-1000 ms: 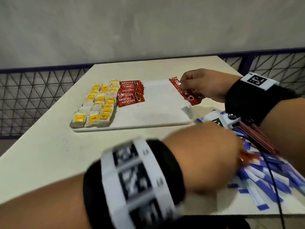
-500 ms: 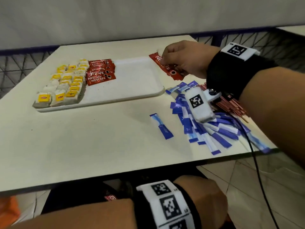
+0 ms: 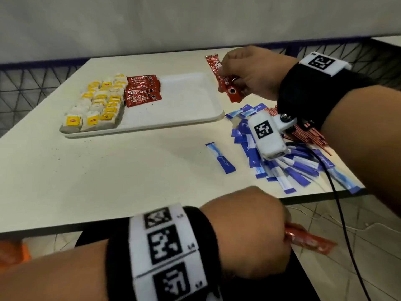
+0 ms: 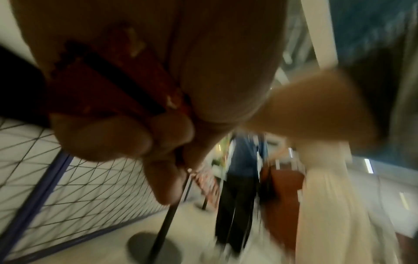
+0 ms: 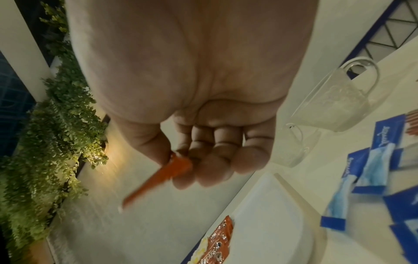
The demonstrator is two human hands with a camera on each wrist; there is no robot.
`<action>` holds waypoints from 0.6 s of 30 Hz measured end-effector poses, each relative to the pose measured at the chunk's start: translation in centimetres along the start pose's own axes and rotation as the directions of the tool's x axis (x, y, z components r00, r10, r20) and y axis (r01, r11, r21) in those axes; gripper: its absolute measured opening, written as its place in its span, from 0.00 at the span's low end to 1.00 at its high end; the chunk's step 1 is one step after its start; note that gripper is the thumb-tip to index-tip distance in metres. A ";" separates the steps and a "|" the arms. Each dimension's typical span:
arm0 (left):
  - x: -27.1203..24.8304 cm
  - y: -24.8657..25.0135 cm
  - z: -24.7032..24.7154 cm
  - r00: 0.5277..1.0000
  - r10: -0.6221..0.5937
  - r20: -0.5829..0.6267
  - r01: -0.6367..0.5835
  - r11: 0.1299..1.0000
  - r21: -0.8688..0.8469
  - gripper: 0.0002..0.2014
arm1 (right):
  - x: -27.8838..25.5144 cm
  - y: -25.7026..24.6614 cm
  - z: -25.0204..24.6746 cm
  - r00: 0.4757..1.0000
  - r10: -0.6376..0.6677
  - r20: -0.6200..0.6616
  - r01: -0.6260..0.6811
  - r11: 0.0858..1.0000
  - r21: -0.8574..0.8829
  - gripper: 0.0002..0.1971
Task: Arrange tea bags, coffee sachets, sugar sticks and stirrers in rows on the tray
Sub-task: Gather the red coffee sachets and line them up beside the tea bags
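At the bottom of the head view the left hand (image 3: 245, 233) is off the table edge, its fingers curled round a red coffee sachet (image 3: 312, 241) that sticks out to the right over the floor; I judge a loose grip there would drop it out of reach. Just above, in the middle right of the frame, a lone sugar stick (image 3: 220, 157) lies apart from the blue sugar stick pile (image 3: 288, 168), with the thin red stirrers (image 3: 308, 135) behind; a passing wrist could scatter them off the near edge. Further up, the right hand (image 3: 251, 77) pinches a second coffee sachet (image 3: 223, 78) beside the tray's far right corner. On the white tray (image 3: 186, 118), upper left, yellow-tagged tea bags (image 3: 97, 107) fill the left end and a short coffee row (image 3: 143, 92) lies just beside them; a careless placing could skew it.
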State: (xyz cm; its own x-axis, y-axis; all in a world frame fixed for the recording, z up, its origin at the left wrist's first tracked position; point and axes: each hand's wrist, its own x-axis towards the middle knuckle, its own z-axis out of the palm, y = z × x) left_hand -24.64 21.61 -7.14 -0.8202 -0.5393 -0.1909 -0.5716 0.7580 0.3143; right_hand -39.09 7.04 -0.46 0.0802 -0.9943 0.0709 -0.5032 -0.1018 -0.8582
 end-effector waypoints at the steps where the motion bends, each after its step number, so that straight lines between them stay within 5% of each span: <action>1: -0.7 -0.7 -1.9 0.998 -0.043 -0.043 0.039 0.995 -0.089 0.13 | 0.1 -0.1 0.1 1.000 0.002 -0.009 -0.002 0.997 0.080 0.08; 4: -2.6 -3.2 -8.8 0.953 -0.153 -0.262 0.084 0.962 -0.259 0.13 | 0.9 -0.2 0.6 0.997 -0.025 -0.075 0.041 0.973 0.225 0.08; 9: -3.7 -9.3 -14.7 0.715 -0.304 -0.629 0.061 0.924 -0.377 0.08 | 3.3 -1.5 2.0 0.998 -0.024 -0.049 0.042 0.917 0.397 0.06; 14: -1.4 -14.1 -17.0 0.593 -0.411 -0.692 0.153 0.902 -0.404 0.07 | 4.6 -4.1 4.8 0.982 -0.169 0.083 0.129 0.924 0.361 0.17; 18: 0.2 -15.8 -17.1 0.532 -0.458 -0.712 0.071 0.862 -0.501 0.07 | 5.0 -4.7 6.4 0.962 -0.223 0.157 0.173 0.944 0.279 0.14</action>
State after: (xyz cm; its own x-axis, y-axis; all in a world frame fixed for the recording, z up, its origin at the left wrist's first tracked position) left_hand -15.33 3.28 3.75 -0.1569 -0.8953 0.4168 -0.5389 0.4313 0.7236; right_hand -30.81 2.76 0.67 0.3241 -0.9287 0.1801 -0.2211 -0.2594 -0.9401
